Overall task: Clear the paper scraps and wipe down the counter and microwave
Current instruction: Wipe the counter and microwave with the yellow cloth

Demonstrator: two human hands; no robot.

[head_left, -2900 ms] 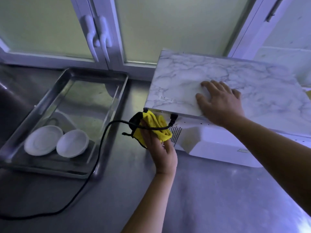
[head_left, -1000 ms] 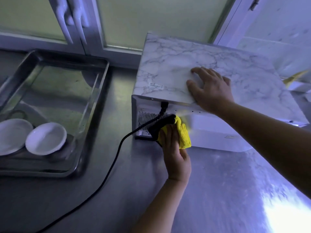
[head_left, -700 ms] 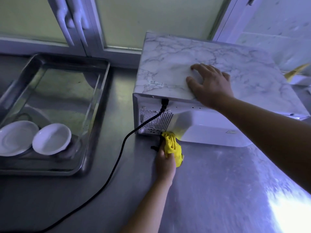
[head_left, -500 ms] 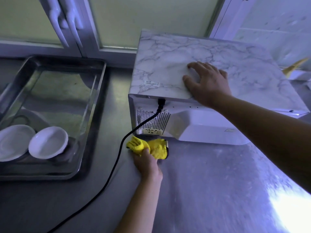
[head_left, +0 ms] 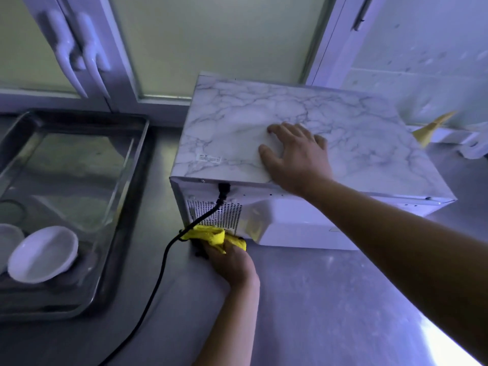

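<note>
— Where is the yellow cloth (head_left: 211, 235)?
— Bunched on the counter (head_left: 317, 299) against the rear bottom corner of the microwave (head_left: 356, 143), under the vent; the left hand (head_left: 229, 262) grips it, fingers curled round it
— And the right hand (head_left: 295, 151)?
— Spread flat on the microwave's marbled top
— What else?
— A black cord (head_left: 161, 270) trails from the back; a white bowl (head_left: 43, 254) lies in the metal tray (head_left: 126, 207) to the left

Light is dim and bluish, white glare burns the bench (head_left: 446, 342) right of the microwave (head_left: 364, 143), and lines bow toward the edges.
</note>
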